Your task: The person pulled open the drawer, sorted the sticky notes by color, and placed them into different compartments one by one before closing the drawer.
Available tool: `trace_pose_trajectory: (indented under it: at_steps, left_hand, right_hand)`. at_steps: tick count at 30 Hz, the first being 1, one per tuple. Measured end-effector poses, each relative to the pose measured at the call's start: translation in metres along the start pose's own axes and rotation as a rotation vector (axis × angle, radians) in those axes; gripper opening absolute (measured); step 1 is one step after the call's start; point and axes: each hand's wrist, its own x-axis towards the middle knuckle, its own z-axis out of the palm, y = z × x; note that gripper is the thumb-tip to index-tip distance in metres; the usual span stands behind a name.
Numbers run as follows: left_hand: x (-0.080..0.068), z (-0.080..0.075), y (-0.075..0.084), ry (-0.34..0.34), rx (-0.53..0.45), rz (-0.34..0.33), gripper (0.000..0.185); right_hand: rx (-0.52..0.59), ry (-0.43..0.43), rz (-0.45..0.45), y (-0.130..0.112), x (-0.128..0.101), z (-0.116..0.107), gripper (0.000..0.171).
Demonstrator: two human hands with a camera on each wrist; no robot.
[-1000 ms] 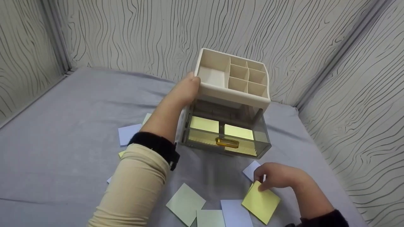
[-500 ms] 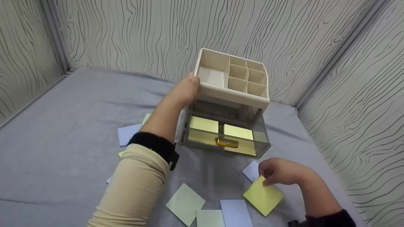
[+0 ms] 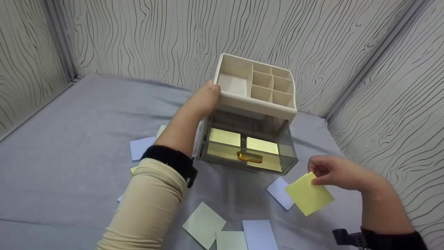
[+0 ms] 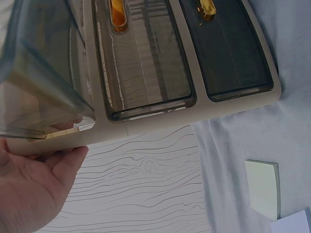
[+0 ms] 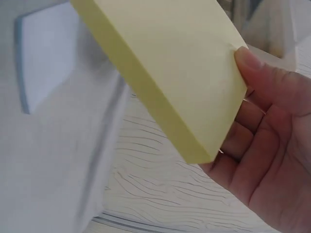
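My right hand (image 3: 340, 173) pinches a yellow sticky note pad (image 3: 309, 194) by one corner, right of the desk organizer (image 3: 256, 104). In the right wrist view the thumb lies on the pad's face, fingers behind it. My left hand (image 3: 206, 97) grips the organizer's left side near its top front corner; in the left wrist view its fingers (image 4: 68, 167) curl at the frame's edge. The organizer's clear top drawer (image 3: 289, 156) is pulled out, with yellow pads (image 3: 262, 145) in two stacks inside. A gold handle (image 3: 249, 157) is on its front.
Below the organizer lie pale green pads (image 3: 204, 222) and a lavender pad (image 3: 260, 236). Another lavender pad (image 3: 279, 192) lies near my right hand. More pads (image 3: 140, 147) lie partly hidden behind my left arm. Two lower drawers (image 4: 146, 58) are closed. Patterned walls (image 3: 156, 41) surround the grey cloth.
My right hand has lifted the yellow pad and carried it up and to the right, uncovering more of the lavender pad. My left hand and the organizer have stayed put.
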Motion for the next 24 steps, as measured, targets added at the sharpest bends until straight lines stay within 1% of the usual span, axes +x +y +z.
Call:
trace_pose_trajectory:
  at_steps: [6, 11, 14, 17, 20, 24]
  left_hand:
    - [-0.001, 0.0, 0.001, 0.002, -0.016, 0.011, 0.041]
    - [0.0, 0.0, 0.0, 0.003, -0.002, 0.015, 0.039]
    - [0.0, 0.0, 0.0, 0.001, -0.008, 0.014, 0.041]
    - [0.0, 0.0, 0.0, 0.001, -0.014, 0.019, 0.041]
    - [0.0, 0.0, 0.001, 0.003, -0.009, 0.019, 0.04]
    - [0.0, -0.001, 0.001, -0.002, -0.009, 0.018, 0.04]
  right_hand:
    - [0.003, 0.058, 0.055, -0.022, -0.014, -0.029, 0.021]
    - [-0.093, 0.132, 0.1, -0.039, -0.021, -0.049, 0.027]
    - [-0.148, 0.175, 0.114, -0.048, -0.022, -0.059, 0.027]
    - [-0.164, 0.218, 0.092, -0.057, -0.024, -0.067, 0.019]
    - [-0.183, 0.258, 0.048, -0.065, -0.027, -0.074, 0.013]
    - [-0.228, 0.294, 0.018, -0.076, -0.028, -0.083, 0.01]
